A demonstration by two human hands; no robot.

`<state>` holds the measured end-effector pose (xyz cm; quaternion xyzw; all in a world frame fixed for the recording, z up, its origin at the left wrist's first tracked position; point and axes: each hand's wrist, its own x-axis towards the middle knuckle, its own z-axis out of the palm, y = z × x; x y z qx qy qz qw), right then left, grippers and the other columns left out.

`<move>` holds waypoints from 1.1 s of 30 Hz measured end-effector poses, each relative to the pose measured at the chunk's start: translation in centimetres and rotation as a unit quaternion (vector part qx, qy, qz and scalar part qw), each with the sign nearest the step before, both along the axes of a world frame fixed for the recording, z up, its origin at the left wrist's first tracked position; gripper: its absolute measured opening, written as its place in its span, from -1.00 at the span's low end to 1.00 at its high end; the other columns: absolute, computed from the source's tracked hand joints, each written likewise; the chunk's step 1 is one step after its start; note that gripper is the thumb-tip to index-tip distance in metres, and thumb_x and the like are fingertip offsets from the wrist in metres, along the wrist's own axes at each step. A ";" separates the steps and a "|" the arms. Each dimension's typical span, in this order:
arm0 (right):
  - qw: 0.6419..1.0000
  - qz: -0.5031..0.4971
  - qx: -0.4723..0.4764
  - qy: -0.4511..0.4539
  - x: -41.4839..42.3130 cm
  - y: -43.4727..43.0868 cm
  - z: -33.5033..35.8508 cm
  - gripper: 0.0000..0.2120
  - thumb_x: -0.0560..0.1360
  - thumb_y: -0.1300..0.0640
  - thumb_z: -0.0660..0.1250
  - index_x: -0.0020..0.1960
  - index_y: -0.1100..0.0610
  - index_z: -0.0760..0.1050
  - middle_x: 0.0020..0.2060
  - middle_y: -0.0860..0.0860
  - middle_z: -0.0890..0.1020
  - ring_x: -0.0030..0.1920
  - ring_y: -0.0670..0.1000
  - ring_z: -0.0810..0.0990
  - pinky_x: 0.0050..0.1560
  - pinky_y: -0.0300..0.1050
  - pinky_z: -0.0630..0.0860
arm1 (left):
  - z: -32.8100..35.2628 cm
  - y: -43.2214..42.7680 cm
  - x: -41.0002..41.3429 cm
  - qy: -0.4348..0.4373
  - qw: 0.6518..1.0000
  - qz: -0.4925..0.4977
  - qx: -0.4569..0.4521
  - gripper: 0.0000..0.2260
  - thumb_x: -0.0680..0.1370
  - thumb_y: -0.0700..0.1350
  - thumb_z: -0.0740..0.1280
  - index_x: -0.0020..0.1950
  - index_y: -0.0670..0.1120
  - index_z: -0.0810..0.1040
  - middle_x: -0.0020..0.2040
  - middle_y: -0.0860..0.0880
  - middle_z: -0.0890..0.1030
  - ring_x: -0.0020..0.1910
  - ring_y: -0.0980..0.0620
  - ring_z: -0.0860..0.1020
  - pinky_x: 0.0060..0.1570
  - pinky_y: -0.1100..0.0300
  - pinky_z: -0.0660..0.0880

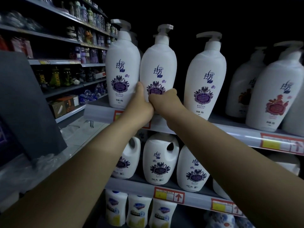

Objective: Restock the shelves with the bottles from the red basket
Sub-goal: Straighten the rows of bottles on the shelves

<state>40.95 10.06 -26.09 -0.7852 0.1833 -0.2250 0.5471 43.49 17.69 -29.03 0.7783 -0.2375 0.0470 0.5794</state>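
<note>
Both hands, left (139,106) and right (162,100), clasp the white pump bottle (158,68) low on the upper shelf (233,129), apparently seating it; next, release and fetch another.

Both hands hide the base of the held pump bottle (158,66), so whether it sits on the top shelf (230,129) can't be told. Left hand (139,106): fingers wrap behind the bottle, out of sight. Right hand (164,101) covers the lower label; small label text unreadable. Right of that bottle, the red-label bottle (276,89) runs toward the frame edge, neighbour cut off. Far left of it, the aisle shelves (69,46) are dark and blurred, products unidentifiable.
</note>
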 end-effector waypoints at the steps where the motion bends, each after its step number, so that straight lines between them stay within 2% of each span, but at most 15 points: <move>1: 1.000 0.006 -0.004 0.000 -0.2 -0.2 0.0 -0.47 0.46 0.15 0.31 0.33 0.30 0.20 0.25 0.24 0.46 0.17 0.18 0.51 0.11 -0.06 0.50 | 0.2 0.1 -0.5 -0.003 1.000 0.009 -0.002 -0.28 0.34 -0.06 0.18 0.52 0.03 0.13 0.42 -0.02 0.40 0.36 -0.03 0.40 0.39 0.00 0.34; 3: 1.000 0.024 -0.012 -0.010 -0.9 -0.6 0.0 -0.59 0.49 0.19 0.28 0.25 0.33 0.27 0.14 0.15 0.52 0.05 0.12 0.53 -0.12 -0.17 0.48 | 0.4 -0.2 -1.3 -0.024 0.999 0.030 -0.005 -0.40 0.41 -0.06 0.21 0.47 0.01 0.22 0.42 -0.06 0.35 0.36 -0.06 0.38 0.39 0.10 0.31; 5: 0.999 0.027 -0.030 -0.032 -1.8 -0.8 0.3 -0.66 0.49 0.22 0.26 0.22 0.32 0.31 -0.04 0.08 0.50 -0.11 0.04 0.50 -0.32 -0.26 0.41 | 0.5 -0.5 -1.9 -0.045 0.997 0.053 -0.017 -0.44 0.54 -0.17 0.24 0.51 0.00 0.17 0.47 -0.09 0.18 0.40 -0.04 0.30 0.30 0.36 0.17; 6: 0.998 0.020 -0.043 -0.048 -2.3 -1.0 0.6 -0.66 0.49 0.23 0.25 0.22 0.32 0.31 -0.10 0.06 0.50 -0.17 0.00 0.49 -0.35 -0.29 0.40 | 0.7 -0.8 -2.2 -0.064 0.996 0.059 -0.026 -0.44 0.55 -0.23 0.24 0.52 -0.01 0.16 0.47 -0.09 0.14 0.39 -0.01 0.29 0.25 0.41 0.16; 7: 0.996 0.011 -0.058 -0.067 -2.6 -1.3 0.9 -0.64 0.49 0.24 0.25 0.24 0.32 0.30 -0.13 0.06 0.51 -0.20 -0.02 0.49 -0.34 -0.27 0.44 | 0.9 -1.1 -2.6 -0.081 0.994 0.055 -0.041 -0.44 0.54 -0.28 0.23 0.51 -0.03 0.18 0.46 -0.10 0.15 0.38 0.00 0.30 0.26 0.39 0.19; 10: 0.989 -0.021 -0.093 -0.110 -4.1 -2.2 1.6 -0.54 0.49 0.24 0.23 0.37 0.24 0.26 -0.07 0.03 0.53 -0.15 -0.04 0.52 -0.10 -0.10 0.56 | 1.6 -2.7 -3.1 -0.086 0.993 -0.006 -0.083 -0.46 0.52 -0.35 0.18 0.49 -0.09 0.23 0.42 -0.13 0.25 0.37 0.01 0.33 0.41 0.12 0.28; 12: 0.983 -0.051 -0.113 -0.133 -5.0 -3.3 1.8 -0.54 0.48 0.24 0.23 0.38 0.20 0.27 -0.06 0.00 0.52 -0.09 -0.03 0.54 -0.02 -0.07 0.55 | 2.0 -4.0 -3.4 -0.059 0.993 -0.045 -0.087 -0.40 0.45 -0.23 0.19 0.50 -0.07 0.21 0.46 -0.12 0.26 0.42 0.01 0.30 0.44 0.01 0.26; 13: 0.979 -0.071 -0.122 -0.144 -5.3 -3.9 1.8 -0.54 0.48 0.23 0.23 0.37 0.18 0.28 0.03 0.04 0.51 0.03 0.03 0.54 0.07 -0.04 0.53 | 2.2 -4.5 -3.7 -0.044 0.994 -0.064 -0.077 -0.33 0.38 -0.14 0.17 0.52 -0.07 0.18 0.49 -0.10 0.25 0.44 0.00 0.28 0.45 0.00 0.25; 16: 0.963 -0.156 -0.152 -0.158 -6.0 -5.5 1.4 -0.52 0.46 0.21 0.23 0.37 0.15 0.26 0.31 0.14 0.30 0.31 0.15 0.30 0.26 -0.12 0.29 | 2.5 -6.1 -4.1 -0.009 0.994 -0.101 -0.032 -0.29 0.35 -0.06 0.19 0.52 -0.08 0.17 0.48 -0.10 0.31 0.43 -0.04 0.32 0.43 0.05 0.26; 18: 0.959 -0.196 -0.133 -0.158 -6.3 -6.2 1.2 -0.43 0.45 0.20 0.25 0.42 0.16 0.18 0.38 0.15 0.19 0.36 0.17 0.18 0.30 -0.09 0.24 | 2.4 -7.0 -4.2 -0.006 0.994 -0.105 -0.033 -0.33 0.30 -0.01 0.27 0.43 -0.03 0.30 0.38 -0.08 0.45 0.34 -0.05 0.44 0.36 0.02 0.36; 20: 0.968 -0.197 -0.080 -0.135 -6.0 -6.7 1.0 -0.34 0.44 0.17 0.28 0.47 0.17 0.08 0.42 0.16 0.16 0.40 0.19 0.17 0.38 -0.01 0.24 | 2.1 -7.7 -3.8 -0.006 0.994 -0.102 -0.032 -0.20 0.16 0.13 0.25 0.41 0.03 0.30 0.34 -0.01 0.49 0.29 -0.02 0.48 0.29 -0.04 0.45; 23: 0.982 -0.146 0.048 -0.106 -5.4 -6.4 0.8 -0.22 0.26 0.01 0.27 0.42 0.16 0.11 0.32 0.21 0.35 0.28 0.26 0.41 0.29 0.18 0.40 | 2.0 -8.0 -3.4 -0.006 0.995 -0.101 -0.026 -0.10 0.10 0.14 0.23 0.48 0.05 0.21 0.37 0.00 0.45 0.31 0.00 0.47 0.28 -0.03 0.45; 24: 0.983 -0.140 0.060 -0.099 -5.2 -6.4 0.5 -0.22 0.21 -0.01 0.24 0.39 0.16 0.14 0.27 0.21 0.40 0.22 0.27 0.46 0.23 0.21 0.44 | 1.9 -8.0 -3.4 -0.007 0.995 -0.100 -0.025 -0.08 0.10 0.12 0.22 0.49 0.05 0.19 0.39 0.00 0.43 0.33 0.00 0.45 0.31 -0.03 0.43; 29: 0.987 -0.130 0.046 -0.086 -5.0 -6.5 -0.2 -0.30 0.25 0.00 0.26 0.36 0.13 0.17 0.23 0.20 0.44 0.18 0.26 0.49 0.18 0.20 0.48 | 1.5 -7.7 -3.2 -0.025 0.995 -0.097 -0.002 -0.27 0.27 -0.05 0.22 0.46 0.08 0.20 0.42 -0.02 0.39 0.37 0.01 0.40 0.31 -0.05 0.43; 33: 0.988 -0.127 0.034 -0.078 -4.5 -6.5 -0.2 -0.37 0.32 0.06 0.30 0.33 0.15 0.16 0.23 0.22 0.44 0.17 0.26 0.50 0.19 0.19 0.48 | 1.4 -7.3 -3.3 -0.053 0.996 -0.065 0.033 -0.39 0.29 0.00 0.20 0.36 0.05 0.27 0.32 -0.06 0.47 0.28 -0.09 0.47 0.27 -0.08 0.45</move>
